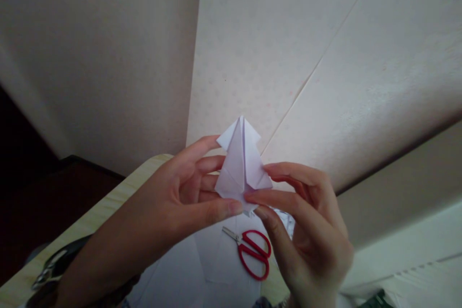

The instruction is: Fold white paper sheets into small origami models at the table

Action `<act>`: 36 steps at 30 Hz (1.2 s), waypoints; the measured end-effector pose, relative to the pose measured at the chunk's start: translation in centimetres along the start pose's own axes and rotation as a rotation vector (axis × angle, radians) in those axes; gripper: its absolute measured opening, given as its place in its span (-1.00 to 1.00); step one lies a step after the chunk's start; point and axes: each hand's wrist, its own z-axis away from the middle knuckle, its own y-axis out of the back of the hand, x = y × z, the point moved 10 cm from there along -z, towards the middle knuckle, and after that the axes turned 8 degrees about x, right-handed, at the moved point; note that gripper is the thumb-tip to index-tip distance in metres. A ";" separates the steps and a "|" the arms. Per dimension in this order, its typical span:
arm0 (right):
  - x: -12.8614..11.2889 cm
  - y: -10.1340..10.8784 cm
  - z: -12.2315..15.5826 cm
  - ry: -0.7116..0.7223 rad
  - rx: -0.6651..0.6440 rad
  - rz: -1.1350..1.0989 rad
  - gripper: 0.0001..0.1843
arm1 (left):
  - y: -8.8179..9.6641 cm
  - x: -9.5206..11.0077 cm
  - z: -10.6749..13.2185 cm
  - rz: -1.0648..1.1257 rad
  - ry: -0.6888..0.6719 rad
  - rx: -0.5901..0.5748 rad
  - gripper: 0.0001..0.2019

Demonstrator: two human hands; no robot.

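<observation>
A folded white paper figure (240,161) is held up above the table, its pointed tip upward and small triangular flaps near the top. My left hand (187,187) grips it from the left, thumb across the lower front and the other fingers behind. At the right, my right hand (306,216) pinches the lower edge between thumb and index finger, with another finger touching the right side. Below the paper figure lie scissors (252,252) with red handles, their short blades pointing up and left.
White paper sheets (224,269) lie under the scissors on a pale wooden table (122,199). A dark object with a shiny metal part (54,267) sits by the left edge, partly behind my forearm. Light walls (252,43) meet in a corner behind the table.
</observation>
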 end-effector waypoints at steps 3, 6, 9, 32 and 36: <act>-0.1 -0.2 0.1 0.024 -0.024 0.015 -0.80 | 0.0 0.2 0.0 0.000 -0.020 0.002 -0.63; -0.3 -0.2 0.1 0.058 -0.022 0.034 -0.76 | -0.1 0.4 0.1 0.015 -0.029 0.005 -0.66; -0.5 -0.2 0.1 0.079 -0.033 0.064 -0.66 | 0.3 0.4 0.2 0.018 -0.025 0.032 -0.64; -0.1 1.1 0.0 0.019 0.141 0.140 -0.82 | -0.1 0.5 0.5 -0.094 -0.045 0.090 -0.58; -0.1 1.0 -0.1 0.023 0.129 0.158 -0.81 | 1.2 0.3 0.7 -0.177 -0.073 0.175 -0.57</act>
